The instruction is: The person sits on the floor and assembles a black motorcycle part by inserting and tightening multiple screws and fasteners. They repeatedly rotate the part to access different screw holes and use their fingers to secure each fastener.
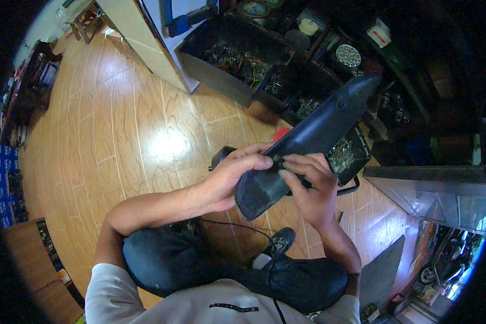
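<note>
Left grip [229,175] clamped black housing [308,140], steadying it | right grip [308,183] pinched a small fitting [281,162] | I noted parts trays [237,59] behind.

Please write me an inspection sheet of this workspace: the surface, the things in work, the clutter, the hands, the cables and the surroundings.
Surface: glossy wooden plank floor with a bright light reflection; no table seen.
Job's things: long dark tapered cover, held up over the lap, narrow end pointing away.
Clutter: open dark bins of small parts and wires; a red object mostly hidden behind the cover.
Grippers: left hand grips the cover's wide end; right hand pinches a small fitting on it, too small to identify.
Cables: thin black cable running across the lap.
Surroundings: white cabinet, dark shelves with mixed items, shoe on floor.
</note>
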Motion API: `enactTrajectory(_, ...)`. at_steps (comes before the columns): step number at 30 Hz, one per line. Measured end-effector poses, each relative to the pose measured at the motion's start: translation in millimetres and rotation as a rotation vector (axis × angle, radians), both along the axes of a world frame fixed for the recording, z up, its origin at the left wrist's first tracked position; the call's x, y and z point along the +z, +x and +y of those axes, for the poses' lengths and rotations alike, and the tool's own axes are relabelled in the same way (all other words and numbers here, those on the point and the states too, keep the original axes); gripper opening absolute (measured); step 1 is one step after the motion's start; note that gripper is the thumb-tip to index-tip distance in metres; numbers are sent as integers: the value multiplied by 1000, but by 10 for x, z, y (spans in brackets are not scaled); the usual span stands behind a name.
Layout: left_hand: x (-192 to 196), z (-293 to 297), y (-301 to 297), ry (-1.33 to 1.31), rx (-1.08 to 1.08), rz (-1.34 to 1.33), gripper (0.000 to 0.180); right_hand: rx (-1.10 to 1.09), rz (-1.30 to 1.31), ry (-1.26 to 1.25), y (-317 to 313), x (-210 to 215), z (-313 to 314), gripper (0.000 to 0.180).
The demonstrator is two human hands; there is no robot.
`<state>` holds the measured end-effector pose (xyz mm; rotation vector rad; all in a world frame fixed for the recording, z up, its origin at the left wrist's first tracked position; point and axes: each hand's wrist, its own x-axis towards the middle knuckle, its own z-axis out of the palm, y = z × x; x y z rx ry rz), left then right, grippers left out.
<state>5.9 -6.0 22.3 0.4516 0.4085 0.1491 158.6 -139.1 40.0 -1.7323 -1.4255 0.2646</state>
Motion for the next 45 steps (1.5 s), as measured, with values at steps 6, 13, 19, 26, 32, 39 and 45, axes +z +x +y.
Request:
enactTrajectory(6, -35, 0, -14, -217, -19, 29, 31, 66, -23, -7, 24, 6, 4, 18)
enactTrajectory(13, -91, 12, 6, -149, -4, 28, 28, 117, -211, -74, -36, 74, 9, 19)
enactTrajectory(19, -164, 8, 37, -56, 58, 142, 25, 172, -261, -56, -30, 26, 55, 21)
enactTrajectory(26, -143, 6, 27, 66, 46, 137, 27, 153, -270, -87, -58, -19, 104, 14)
enactTrajectory(32, -67, 35, 39, 9, 50, 227, 26, 133, -266, -82, -89, -55, 148, 14)
enactTrajectory(39, -216, 76, 39, -102, 14, 238, 27, 199, -185, -93, -23, -41, 140, 15)
enactTrajectory(45, -257, 46, -1, -11, 52, 243, 26, 255, -1, -231, 87, 18, 191, 11)
